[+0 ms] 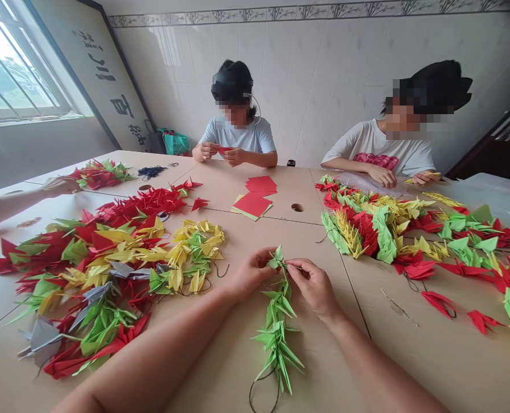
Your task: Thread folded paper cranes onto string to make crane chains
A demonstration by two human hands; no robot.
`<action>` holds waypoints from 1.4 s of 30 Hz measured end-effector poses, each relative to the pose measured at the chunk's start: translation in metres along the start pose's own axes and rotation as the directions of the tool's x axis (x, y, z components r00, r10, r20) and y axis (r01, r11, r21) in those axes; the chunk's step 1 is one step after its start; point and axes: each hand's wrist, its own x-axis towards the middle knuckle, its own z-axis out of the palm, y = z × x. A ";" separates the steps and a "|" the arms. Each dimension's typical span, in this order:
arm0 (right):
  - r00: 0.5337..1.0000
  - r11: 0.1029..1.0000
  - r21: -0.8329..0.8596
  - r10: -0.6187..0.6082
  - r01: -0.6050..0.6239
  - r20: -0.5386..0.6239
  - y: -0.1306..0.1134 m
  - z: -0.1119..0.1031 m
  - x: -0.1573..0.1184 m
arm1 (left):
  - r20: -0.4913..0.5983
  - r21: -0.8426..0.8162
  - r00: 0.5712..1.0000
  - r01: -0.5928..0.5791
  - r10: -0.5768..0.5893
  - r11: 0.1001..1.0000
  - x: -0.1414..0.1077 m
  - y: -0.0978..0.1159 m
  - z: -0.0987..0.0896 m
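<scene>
My left hand (258, 269) pinches a light green folded paper piece (276, 259) at the top of a green paper string. From the right, the fingers of my right hand (312, 282) close on the same piece near its edge. Below both hands the string of green folded pieces (278, 338) runs down the table towards me. A dark cord loop (264, 396) lies at its lower end. Whether a needle or cord is between my fingertips is too small to tell.
Heaped red, yellow, green and grey paper strings (104, 246) cover the table's left; more strings (375, 223) lie right. Red paper squares (252, 205) lie ahead, near a table hole (298, 207). Two people sit opposite, hands on paper pieces; another person's arm (22, 201) reaches in from the left.
</scene>
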 end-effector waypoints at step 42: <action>0.994 0.997 0.061 0.037 -0.043 0.101 0.002 -0.004 -0.001 | -0.041 0.640 0.989 -0.083 0.142 0.764 0.002 -0.008 -0.005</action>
